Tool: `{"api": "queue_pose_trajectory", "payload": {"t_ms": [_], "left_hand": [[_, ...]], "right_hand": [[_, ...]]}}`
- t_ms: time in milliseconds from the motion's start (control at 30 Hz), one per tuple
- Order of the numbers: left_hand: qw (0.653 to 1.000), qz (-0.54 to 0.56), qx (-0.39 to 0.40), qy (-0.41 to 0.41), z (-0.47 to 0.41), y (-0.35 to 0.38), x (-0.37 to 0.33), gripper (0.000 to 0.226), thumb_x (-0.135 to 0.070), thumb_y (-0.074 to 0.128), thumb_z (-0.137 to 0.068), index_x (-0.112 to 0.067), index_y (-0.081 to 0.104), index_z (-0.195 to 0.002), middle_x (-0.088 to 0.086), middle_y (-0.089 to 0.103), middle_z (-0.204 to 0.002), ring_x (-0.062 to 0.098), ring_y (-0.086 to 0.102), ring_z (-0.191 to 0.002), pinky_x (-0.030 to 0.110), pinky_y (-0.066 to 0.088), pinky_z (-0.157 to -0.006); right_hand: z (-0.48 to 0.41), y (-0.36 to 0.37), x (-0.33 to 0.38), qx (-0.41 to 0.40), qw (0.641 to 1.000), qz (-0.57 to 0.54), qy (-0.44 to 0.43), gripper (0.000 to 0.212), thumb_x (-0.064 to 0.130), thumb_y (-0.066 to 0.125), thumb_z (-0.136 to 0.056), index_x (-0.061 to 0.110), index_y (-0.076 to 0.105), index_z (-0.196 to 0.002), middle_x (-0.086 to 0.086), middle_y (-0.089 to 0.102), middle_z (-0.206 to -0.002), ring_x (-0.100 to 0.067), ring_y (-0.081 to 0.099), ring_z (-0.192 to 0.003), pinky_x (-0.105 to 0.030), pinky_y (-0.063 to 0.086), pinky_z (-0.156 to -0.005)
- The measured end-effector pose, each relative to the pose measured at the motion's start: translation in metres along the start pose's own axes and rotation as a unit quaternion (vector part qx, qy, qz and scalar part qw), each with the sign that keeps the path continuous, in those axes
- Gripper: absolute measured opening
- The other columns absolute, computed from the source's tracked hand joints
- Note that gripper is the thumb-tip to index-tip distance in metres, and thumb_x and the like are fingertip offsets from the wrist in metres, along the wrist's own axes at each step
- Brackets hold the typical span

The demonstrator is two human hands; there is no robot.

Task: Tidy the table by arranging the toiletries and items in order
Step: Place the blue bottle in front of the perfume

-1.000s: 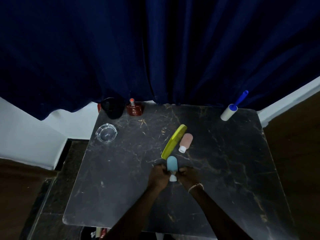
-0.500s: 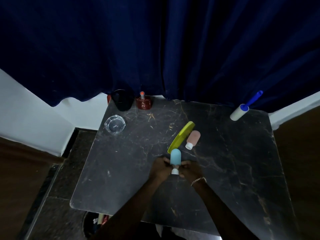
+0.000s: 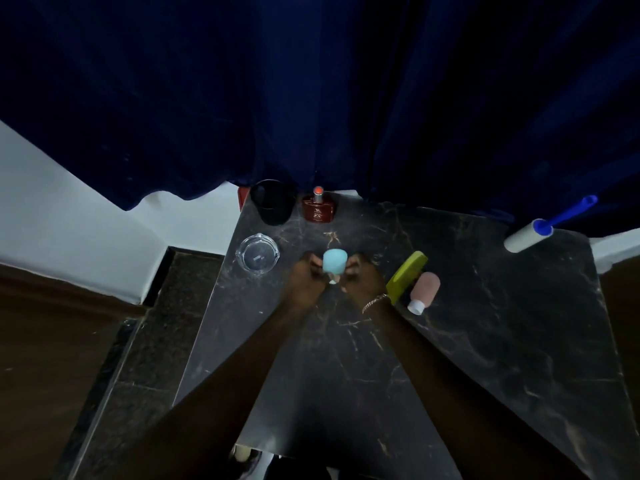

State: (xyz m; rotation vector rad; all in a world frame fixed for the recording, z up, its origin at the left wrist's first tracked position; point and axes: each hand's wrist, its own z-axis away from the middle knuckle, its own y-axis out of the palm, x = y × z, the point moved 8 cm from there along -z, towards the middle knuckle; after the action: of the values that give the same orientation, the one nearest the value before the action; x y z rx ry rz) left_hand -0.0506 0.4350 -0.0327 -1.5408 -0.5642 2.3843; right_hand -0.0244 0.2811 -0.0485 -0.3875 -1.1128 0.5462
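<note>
a home room; dark marble table (image 3: pixel 485 341), toiletries, navy curtain (image 3: pixel 311 98)

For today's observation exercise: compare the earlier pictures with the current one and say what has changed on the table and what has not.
Both hands, left hand and right hand, have carried the blue bottle away from the green comb and pink bottle, toward the glass ashtray and the far-left items. They still grip it together. Comb, pink bottle, ashtray, black cup, perfume bottle and lint roller look unmoved.

Held between left hand (image 3: pixel 306 277) and right hand (image 3: pixel 362 277) over the table (image 3: pixel 485 341): a bottle (image 3: pixel 334 261). Left of it, an ashtray (image 3: pixel 257 252); far behind, a cup (image 3: pixel 272 202) and perfume (image 3: pixel 318 209). Right, a comb (image 3: pixel 407 276), then a second bottle (image 3: pixel 424 292). Far right corner: a lint roller (image 3: pixel 530 235).
</note>
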Motion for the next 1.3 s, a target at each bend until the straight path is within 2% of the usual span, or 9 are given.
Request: {"api": "queue_pose_trajectory", "payload": {"t_ms": [67,167,300,467,533,733,1033,1200,1300], "left_hand": [[1.0,-0.013,-0.008,0.01,-0.019,-0.011,-0.001,0.026,-0.009,0.081,-0.083,-0.003,0.064,-0.102,0.008,0.073,-0.093,0.02,0.066,-0.084,0.023,0.053,-0.073],[0.999,-0.035,-0.007,0.015,-0.043,-0.021,0.002,0.03,-0.008,0.077,-0.085,-0.005,0.061,-0.11,0.011,0.075,-0.105,0.025,0.07,-0.096,0.036,0.056,-0.085],[0.999,-0.026,-0.001,0.024,-0.066,-0.023,0.014,0.031,-0.007,0.074,-0.088,-0.004,0.057,-0.113,-0.001,0.068,-0.097,0.015,0.063,-0.086,0.0,0.041,-0.064],[0.999,-0.027,0.015,0.019,-0.086,-0.019,0.027,0.03,-0.006,0.07,-0.091,-0.005,0.055,-0.117,0.003,0.07,-0.106,0.022,0.067,-0.098,0.02,0.05,-0.074],[0.999,-0.023,0.018,0.014,-0.089,-0.018,0.03,0.031,-0.001,0.067,-0.091,-0.003,0.055,-0.119,0.012,0.072,-0.112,0.028,0.069,-0.105,0.039,0.056,-0.089],[0.999,-0.015,0.037,0.017,-0.095,-0.014,0.031,0.032,-0.004,0.066,-0.093,-0.005,0.054,-0.123,0.011,0.071,-0.119,0.025,0.068,-0.11,0.039,0.054,-0.094],[0.998,-0.02,0.048,0.035,-0.091,-0.012,0.029,0.031,-0.001,0.061,-0.095,-0.001,0.054,-0.126,0.013,0.071,-0.122,0.028,0.067,-0.114,0.039,0.054,-0.096],[0.998,-0.007,0.053,0.041,-0.086,-0.01,0.025,0.038,0.005,0.059,-0.094,-0.002,0.054,-0.131,0.014,0.068,-0.128,0.026,0.065,-0.12,0.021,0.045,-0.091],[0.997,-0.003,0.045,0.057,-0.083,-0.012,0.023,0.042,0.005,0.061,-0.093,-0.001,0.052,-0.134,0.014,0.069,-0.128,0.023,0.065,-0.116,0.014,0.042,-0.085]], "right_hand": [[-0.016,0.009,0.016,-0.017,0.999,0.018,-0.027,0.031,0.031,0.064,-0.072,0.01,0.059,-0.095,0.0,0.064,-0.082,-0.023,0.063,-0.077,-0.023,0.036,-0.057],[-0.038,0.023,0.03,-0.023,0.998,0.03,-0.048,0.038,0.032,0.062,-0.074,0.012,0.06,-0.106,-0.006,0.071,-0.098,-0.017,0.062,-0.084,-0.018,0.037,-0.067],[-0.063,0.041,0.028,-0.015,0.999,0.021,-0.046,0.038,0.02,0.078,-0.078,0.013,0.061,-0.112,-0.006,0.073,-0.108,-0.02,0.067,-0.097,-0.018,0.043,-0.078],[-0.077,0.049,0.023,-0.04,0.997,0.013,-0.067,0.026,0.01,0.074,-0.08,0.01,0.065,-0.105,-0.002,0.074,-0.094,-0.013,0.063,-0.083,0.009,0.032,-0.06],[-0.08,0.053,0.023,-0.034,0.997,0.02,-0.07,0.028,0.012,0.074,-0.081,0.012,0.066,-0.107,0.004,0.072,-0.094,-0.014,0.065,-0.086,0.004,0.034,-0.063],[-0.089,0.058,0.017,-0.024,0.997,0.056,-0.053,0.034,0.021,0.073,-0.084,0.014,0.064,-0.116,-0.008,0.073,-0.111,-0.028,0.068,-0.106,-0.038,0.053,-0.092],[-0.079,0.057,0.02,-0.023,0.995,0.047,-0.08,0.04,0.014,0.071,-0.086,0.008,0.063,-0.125,-0.011,0.07,-0.12,-0.025,0.064,-0.113,-0.01,0.036,-0.089],[-0.08,0.057,0.024,-0.018,0.994,0.059,-0.087,0.037,0.013,0.068,-0.088,0.007,0.064,-0.124,-0.011,0.07,-0.12,-0.027,0.063,-0.115,-0.024,0.043,-0.097],[-0.081,0.057,0.021,-0.022,0.994,0.073,-0.075,0.038,0.008,0.066,-0.086,0.01,0.064,-0.124,-0.01,0.07,-0.12,-0.027,0.064,-0.114,-0.018,0.039,-0.092]]}}
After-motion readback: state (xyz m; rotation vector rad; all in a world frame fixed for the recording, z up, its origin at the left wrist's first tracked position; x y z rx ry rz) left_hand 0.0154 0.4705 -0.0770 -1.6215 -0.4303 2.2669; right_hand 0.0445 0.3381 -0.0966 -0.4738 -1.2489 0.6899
